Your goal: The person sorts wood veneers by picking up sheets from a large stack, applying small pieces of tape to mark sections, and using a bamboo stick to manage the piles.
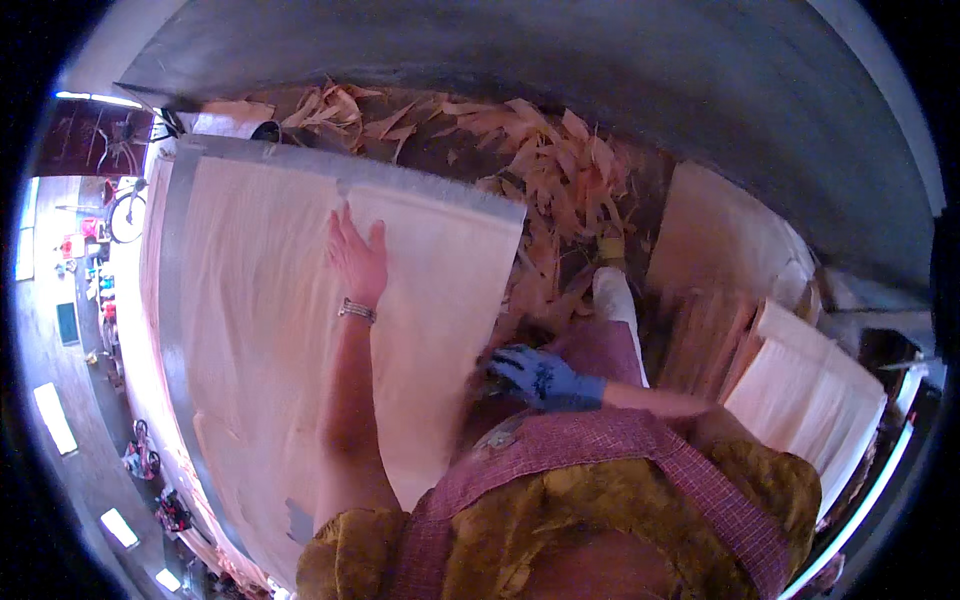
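Note:
A large pale wood veneer sheet [270, 270] lies on a grey-edged table or stack to my left. My bare left hand [358, 258], with a bracelet at the wrist, is over the sheet near its far edge, fingers stretched out and holding nothing. In a blue glove, my right hand [545, 378] is low in front of my body, beside the sheet's right edge. Its fingers point left and look apart, with nothing visible in them. Dark shadow and blur surround the fingertips, so contact with the sheet's edge cannot be made out.
Torn veneer strips [560, 150] litter the floor ahead, around my foot [613, 292]. A stack of pale sheets [805, 390] stands at the right, with a brownish board [715, 230] beyond it. A grey wall [520, 50] rises at the far side. A bicycle [127, 215] is at the far left.

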The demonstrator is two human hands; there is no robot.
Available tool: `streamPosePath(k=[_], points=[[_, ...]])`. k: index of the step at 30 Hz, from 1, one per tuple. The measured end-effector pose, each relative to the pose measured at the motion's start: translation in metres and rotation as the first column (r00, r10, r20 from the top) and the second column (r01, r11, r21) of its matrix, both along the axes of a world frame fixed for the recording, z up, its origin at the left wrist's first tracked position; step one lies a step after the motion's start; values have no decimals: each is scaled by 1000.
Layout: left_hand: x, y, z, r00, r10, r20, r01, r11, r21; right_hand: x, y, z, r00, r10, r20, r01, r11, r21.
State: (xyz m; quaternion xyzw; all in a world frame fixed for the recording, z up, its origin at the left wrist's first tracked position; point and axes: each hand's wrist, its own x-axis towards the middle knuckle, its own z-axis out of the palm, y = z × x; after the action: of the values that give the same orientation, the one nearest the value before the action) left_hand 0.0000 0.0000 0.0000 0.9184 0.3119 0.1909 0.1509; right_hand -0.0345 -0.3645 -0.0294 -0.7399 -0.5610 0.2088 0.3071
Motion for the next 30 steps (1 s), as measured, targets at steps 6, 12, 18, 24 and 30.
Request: streamPosePath(k=[6,12,18,24,30], points=[[42,44,7,913,354,-204,-357,934,26,87,-41,-84,931,-298,-212,248,940,-232],[34,27,-18,819,463,-340,-444,886,137,243,-87,-124,990,-123,-64,84,900,-428],[59,18,-22,857,437,-272,-415,899,138,358,-24,-141,984,170,53,-132,895,-427],[91,10,-3,804,480,-350,-477,873,101,429,139,-152,871,479,105,-450,866,-218],[115,17,8,802,472,-366,-489,871,51,385,355,-196,561,779,282,-737,624,-258]])
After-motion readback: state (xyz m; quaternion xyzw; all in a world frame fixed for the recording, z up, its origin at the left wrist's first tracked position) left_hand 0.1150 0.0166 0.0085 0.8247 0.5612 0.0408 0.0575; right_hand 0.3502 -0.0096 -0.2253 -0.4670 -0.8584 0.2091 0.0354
